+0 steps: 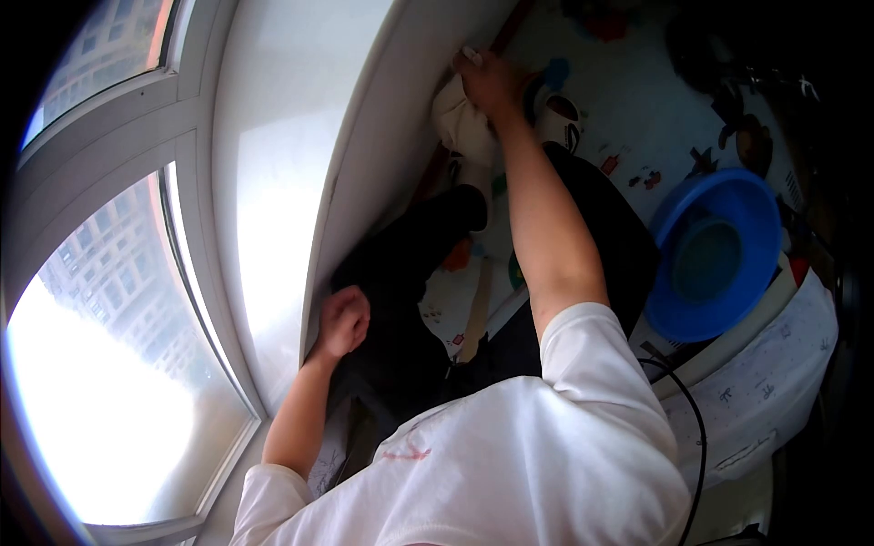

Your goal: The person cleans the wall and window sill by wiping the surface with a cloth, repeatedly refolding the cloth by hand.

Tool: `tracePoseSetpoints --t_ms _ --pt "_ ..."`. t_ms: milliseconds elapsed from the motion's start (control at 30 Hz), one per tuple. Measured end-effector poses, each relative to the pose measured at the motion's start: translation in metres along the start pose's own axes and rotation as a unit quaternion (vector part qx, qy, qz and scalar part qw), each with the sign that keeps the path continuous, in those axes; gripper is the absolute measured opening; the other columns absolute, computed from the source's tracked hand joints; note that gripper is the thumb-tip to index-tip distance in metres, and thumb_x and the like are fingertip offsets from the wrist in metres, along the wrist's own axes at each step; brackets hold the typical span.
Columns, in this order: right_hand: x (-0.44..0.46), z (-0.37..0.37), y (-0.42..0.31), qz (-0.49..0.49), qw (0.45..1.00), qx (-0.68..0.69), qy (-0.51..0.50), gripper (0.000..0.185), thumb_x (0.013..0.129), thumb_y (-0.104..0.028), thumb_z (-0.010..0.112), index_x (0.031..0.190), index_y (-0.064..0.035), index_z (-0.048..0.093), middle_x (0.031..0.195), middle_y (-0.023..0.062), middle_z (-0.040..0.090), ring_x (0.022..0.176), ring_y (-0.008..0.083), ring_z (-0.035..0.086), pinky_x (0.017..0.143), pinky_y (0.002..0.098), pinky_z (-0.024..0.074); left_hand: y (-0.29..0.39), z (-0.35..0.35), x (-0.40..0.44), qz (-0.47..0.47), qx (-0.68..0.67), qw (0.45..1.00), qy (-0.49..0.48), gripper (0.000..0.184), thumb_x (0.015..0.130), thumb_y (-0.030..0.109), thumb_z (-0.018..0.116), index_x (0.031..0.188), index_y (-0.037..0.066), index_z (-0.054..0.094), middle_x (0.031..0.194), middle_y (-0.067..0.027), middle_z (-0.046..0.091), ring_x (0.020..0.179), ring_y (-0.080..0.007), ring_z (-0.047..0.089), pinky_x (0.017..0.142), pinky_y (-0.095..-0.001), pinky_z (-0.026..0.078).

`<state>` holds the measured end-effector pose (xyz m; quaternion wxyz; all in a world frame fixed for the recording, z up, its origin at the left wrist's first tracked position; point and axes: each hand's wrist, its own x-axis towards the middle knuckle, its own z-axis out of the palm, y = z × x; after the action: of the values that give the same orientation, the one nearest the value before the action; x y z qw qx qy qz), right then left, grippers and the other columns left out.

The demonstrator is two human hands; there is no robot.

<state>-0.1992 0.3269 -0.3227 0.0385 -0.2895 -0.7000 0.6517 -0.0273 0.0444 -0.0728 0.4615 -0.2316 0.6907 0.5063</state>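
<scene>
My right hand (492,86) reaches far forward, low down beside the white wall. Its fingers are closed on a crumpled cream cloth (461,118), part of which hangs below the hand by my left foot. A small whitish bit shows at the fingertips; what it is I cannot make out. My left hand (345,321) is curled into a loose fist above my dark trouser leg (401,264), close to the wall, and nothing shows in it.
A blue basin (765,246) stands at the right, with a dark greenish round area inside. Windows (109,328) and a white sill (273,182) run along the left. A black cable (701,428) curves at the lower right. Patterned flooring (628,136) shows dark objects at its far side.
</scene>
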Motion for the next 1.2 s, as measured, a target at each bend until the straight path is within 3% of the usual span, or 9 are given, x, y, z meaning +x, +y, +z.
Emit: tracePoseSetpoints --t_ms 167,267,367,467,667,767,1067,1200 --pt "-0.001 -0.004 -0.011 0.088 0.993 0.074 -0.022 0.040 0.082 -0.032 0.059 0.100 0.0036 0.062 0.088 0.0180 0.065 0.081 0.0282 0.060 0.076 0.0363 0.0454 -0.002 -0.002 -0.001 -0.018 -0.018 1.000 0.009 0.020 0.086 0.014 0.042 0.068 0.005 0.043 0.040 -0.0028 0.033 0.027 -0.0099 0.029 0.027 -0.0232 0.021" --pt "-0.001 0.005 0.007 0.061 0.998 0.013 -0.016 0.038 0.084 -0.029 0.057 0.100 0.0044 0.062 0.088 0.0173 0.065 0.082 0.0270 0.060 0.075 0.0361 0.0456 -0.003 -0.002 -0.002 -0.012 -0.013 1.000 0.007 0.020 0.086 0.014 0.042 0.068 0.005 0.043 0.041 -0.0028 0.033 0.027 -0.0102 0.029 0.027 -0.0233 0.021" --pt "-0.022 -0.007 -0.029 0.056 0.997 0.043 -0.015 0.037 0.084 -0.029 0.056 0.097 0.0058 0.061 0.090 0.0181 0.064 0.083 0.0276 0.060 0.076 0.0363 0.0457 -0.002 -0.002 0.000 -0.019 -0.005 1.000 0.005 0.020 0.086 0.014 0.042 0.068 0.005 0.043 0.041 -0.0026 0.033 0.027 -0.0105 0.029 0.027 -0.0236 0.021" --pt "-0.012 -0.009 -0.028 0.109 0.991 0.061 -0.037 0.040 0.083 -0.030 0.057 0.101 0.0056 0.060 0.095 0.0199 0.063 0.088 0.0289 0.059 0.077 0.0360 0.0454 -0.002 -0.002 -0.001 -0.031 -0.006 0.999 0.013 0.021 0.086 0.014 0.043 0.068 0.005 0.043 0.041 -0.0027 0.033 0.027 -0.0106 0.029 0.027 -0.0238 0.021" --pt "-0.017 0.000 -0.015 0.031 0.999 -0.031 0.002 0.036 0.084 -0.027 0.056 0.100 0.0039 0.061 0.093 0.0194 0.064 0.086 0.0305 0.061 0.076 0.0364 0.0464 -0.002 -0.002 0.000 -0.023 0.002 1.000 -0.003 0.024 0.089 0.016 0.042 0.068 0.005 0.043 0.042 -0.0029 0.034 0.027 -0.0108 0.029 0.027 -0.0236 0.022" --pt "-0.005 -0.005 -0.019 0.093 0.995 0.010 -0.032 0.037 0.084 -0.027 0.056 0.102 0.0042 0.061 0.097 0.0200 0.064 0.090 0.0314 0.061 0.077 0.0377 0.0464 -0.004 -0.004 0.000 -0.024 -0.001 1.000 -0.004 0.025 0.090 0.016 0.042 0.068 0.005 0.042 0.042 -0.0027 0.034 0.027 -0.0108 0.030 0.027 -0.0234 0.022" --pt "-0.007 0.005 -0.013 0.046 0.999 0.007 0.010 0.036 0.084 -0.028 0.054 0.101 0.0032 0.061 0.093 0.0194 0.064 0.087 0.0303 0.061 0.078 0.0373 0.0461 -0.005 -0.004 0.000 -0.018 -0.014 1.000 0.000 0.024 0.089 0.016 0.042 0.068 0.005 0.042 0.042 -0.0024 0.034 0.028 -0.0101 0.029 0.027 -0.0227 0.022" --pt "-0.001 0.002 -0.008 0.105 0.993 0.014 -0.049 0.036 0.084 -0.029 0.054 0.100 0.0030 0.060 0.094 0.0187 0.064 0.088 0.0305 0.061 0.078 0.0374 0.0459 -0.003 -0.005 0.000 -0.024 -0.014 1.000 0.006 0.023 0.089 0.015 0.042 0.068 0.005 0.042 0.042 -0.0024 0.034 0.028 -0.0100 0.029 0.027 -0.0227 0.022"
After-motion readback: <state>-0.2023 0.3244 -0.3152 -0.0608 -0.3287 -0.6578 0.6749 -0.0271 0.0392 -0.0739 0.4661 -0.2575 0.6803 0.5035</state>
